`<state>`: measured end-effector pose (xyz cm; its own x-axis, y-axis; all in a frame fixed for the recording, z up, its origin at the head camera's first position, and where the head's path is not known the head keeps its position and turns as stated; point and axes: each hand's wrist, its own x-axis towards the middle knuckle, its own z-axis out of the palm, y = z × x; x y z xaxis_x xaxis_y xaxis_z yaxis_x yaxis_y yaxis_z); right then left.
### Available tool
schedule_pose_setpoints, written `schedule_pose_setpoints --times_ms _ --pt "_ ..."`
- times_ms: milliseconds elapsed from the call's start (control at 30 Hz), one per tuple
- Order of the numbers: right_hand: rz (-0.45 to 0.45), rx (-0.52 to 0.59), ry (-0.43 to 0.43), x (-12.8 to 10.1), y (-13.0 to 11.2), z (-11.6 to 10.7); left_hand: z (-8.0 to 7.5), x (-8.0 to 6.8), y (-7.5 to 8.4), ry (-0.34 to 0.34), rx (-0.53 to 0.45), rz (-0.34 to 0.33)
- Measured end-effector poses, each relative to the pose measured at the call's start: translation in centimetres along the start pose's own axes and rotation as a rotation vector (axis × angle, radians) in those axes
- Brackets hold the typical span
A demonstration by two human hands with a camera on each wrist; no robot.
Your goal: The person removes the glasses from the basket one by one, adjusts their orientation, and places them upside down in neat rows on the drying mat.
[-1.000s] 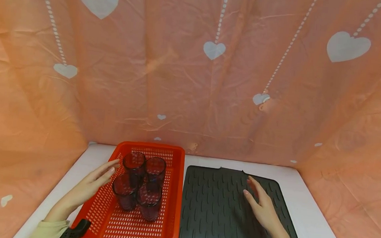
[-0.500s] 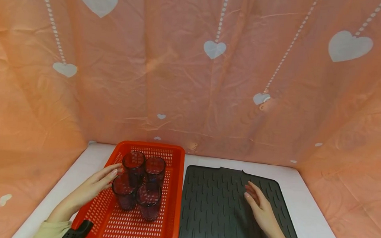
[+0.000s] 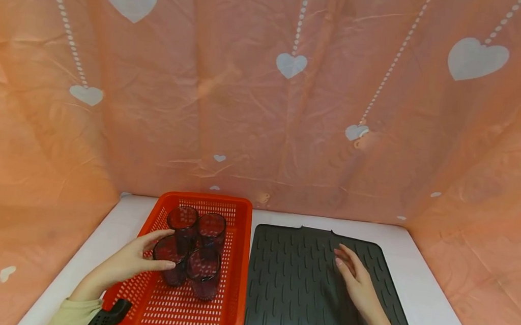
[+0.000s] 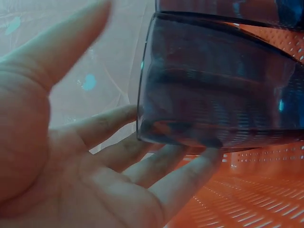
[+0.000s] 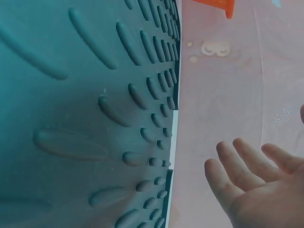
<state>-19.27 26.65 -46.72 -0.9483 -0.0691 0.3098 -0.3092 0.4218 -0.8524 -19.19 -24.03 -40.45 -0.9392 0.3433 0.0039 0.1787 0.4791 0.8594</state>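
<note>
The basket (image 3: pixel 185 299) is the landmark: an orange slotted tray on the white table (image 3: pixel 98 241), with four dark glasses standing upright in its far half, two behind and two in front. The left hand (image 3: pixel 130 262) reaches in over the basket's left wall and wraps the front-left glass (image 3: pixel 171 258): thumb across its near side, fingers (image 4: pixel 142 156) curved round the far side, touching it in the left wrist view. The glass stands on the basket floor, touching its neighbours. Just right of the basket lies a dark ribbed mat (image 3: pixel 291 297). The right hand (image 3: pixel 356 285) rests flat over the mat, fingers straight and slightly spread, holding nothing. A peach curtain (image 3: pixel 265 106) with white hearts hangs behind the basket.
</note>
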Motion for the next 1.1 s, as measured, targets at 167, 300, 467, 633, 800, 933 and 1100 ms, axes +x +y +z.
schedule_pose_setpoints --times_ms 167,300,467,633,800,933,1100 --pt "-0.029 0.026 -0.007 0.2 0.1 0.1 0.2 0.1 -0.3 -0.014 -0.031 0.064" --pt "-0.028 0.029 -0.014 0.4 0.1 0.2 0.2 0.1 -0.5 -0.016 -0.028 0.082" --pt "-0.042 0.057 -0.021 0.5 0.0 0.4 0.3 0.0 -0.5 0.038 0.099 0.102" --pt "-0.027 0.096 -0.037 0.7 -0.3 0.5 0.7 0.1 -0.2 0.097 0.182 0.111" --pt "0.024 0.12 -0.066 0.8 -0.7 0.4 1.0 0.2 -0.1 0.128 0.212 0.119" --pt "0.058 0.148 -0.083 0.8 -0.6 0.5 1.1 0.4 0.0 0.124 0.235 0.103" --pt "0.046 0.197 -0.083 0.9 -0.6 0.6 1.1 0.8 0.1 0.115 0.244 0.106"
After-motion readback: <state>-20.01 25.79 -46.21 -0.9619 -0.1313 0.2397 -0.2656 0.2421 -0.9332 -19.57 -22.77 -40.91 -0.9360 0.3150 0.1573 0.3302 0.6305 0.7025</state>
